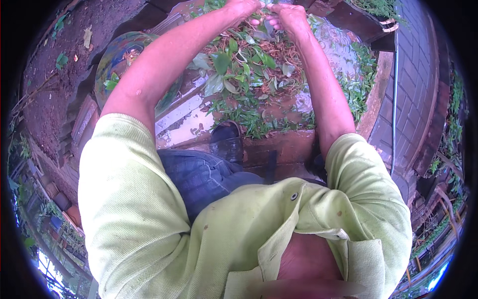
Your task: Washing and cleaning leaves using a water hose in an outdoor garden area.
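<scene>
At the top edge of the view, my left hand [244,9] and my right hand [291,17] are close together over a heap of loose plants. Thumb and fingers of each hand pinch inward at a small pale piece [266,3], too cut off by the picture's edge to name exactly. Below and around them spread green leaves [246,71] mixed with reddish-brown roots [282,52]. The heap lies on a wet, muddy surface [274,104]. Cut leafy sprigs [257,121] are strewn along its near side.
Left of the heap stands a round see-through basin [102,71], partly behind my left arm, with a leaf and root bits inside. A white-painted board [190,119] lies beside my sandal [226,138]. On the right are a thin pipe [394,108] and grey paving [412,71].
</scene>
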Demonstrator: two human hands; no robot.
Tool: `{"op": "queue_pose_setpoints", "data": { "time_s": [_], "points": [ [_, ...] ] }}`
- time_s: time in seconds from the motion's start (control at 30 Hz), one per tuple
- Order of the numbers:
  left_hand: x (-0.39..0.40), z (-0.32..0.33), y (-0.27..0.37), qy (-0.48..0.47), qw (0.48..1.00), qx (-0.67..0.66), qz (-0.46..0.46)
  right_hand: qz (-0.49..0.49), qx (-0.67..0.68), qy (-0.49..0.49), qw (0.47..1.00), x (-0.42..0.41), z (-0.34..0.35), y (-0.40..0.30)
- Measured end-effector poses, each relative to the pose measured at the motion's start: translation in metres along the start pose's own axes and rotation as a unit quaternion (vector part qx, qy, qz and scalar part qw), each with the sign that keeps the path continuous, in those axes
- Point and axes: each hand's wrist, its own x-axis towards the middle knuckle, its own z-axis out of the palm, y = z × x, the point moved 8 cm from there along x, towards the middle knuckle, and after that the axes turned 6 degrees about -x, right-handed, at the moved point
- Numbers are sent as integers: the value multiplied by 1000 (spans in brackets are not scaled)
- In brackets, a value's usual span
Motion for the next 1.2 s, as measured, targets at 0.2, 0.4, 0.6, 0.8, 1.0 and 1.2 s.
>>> {"op": "queue_pose_setpoints", "data": {
  "time_s": [0.2, 0.4, 0.6, 0.8, 1.0, 1.2],
  "points": [
    [15, 6, -32, 22, 990, 101, -98, 35, -32, 11, 999, -3, 15, -16],
    [47, 22, -24, 68, 996, 45, -33, -37, -91, 153, 983, -17, -13, -33],
    [26, -15, 7, 135, 982, 113, 69, -30, -161, 88, 983, -19, 15, -26],
    [-54, -39, 127, 10, 960, 278, 33, -145, -484, -117, 855, -65, 47, 10],
    [-160, -86, 195, 28, 771, 636, -24, -13, -160, -11, 987, -27, -1, -9],
    [-164, -120, 154, 66, 578, 804, -123, 49, 87, -14, 995, 13, 27, 29]
  ]
}}
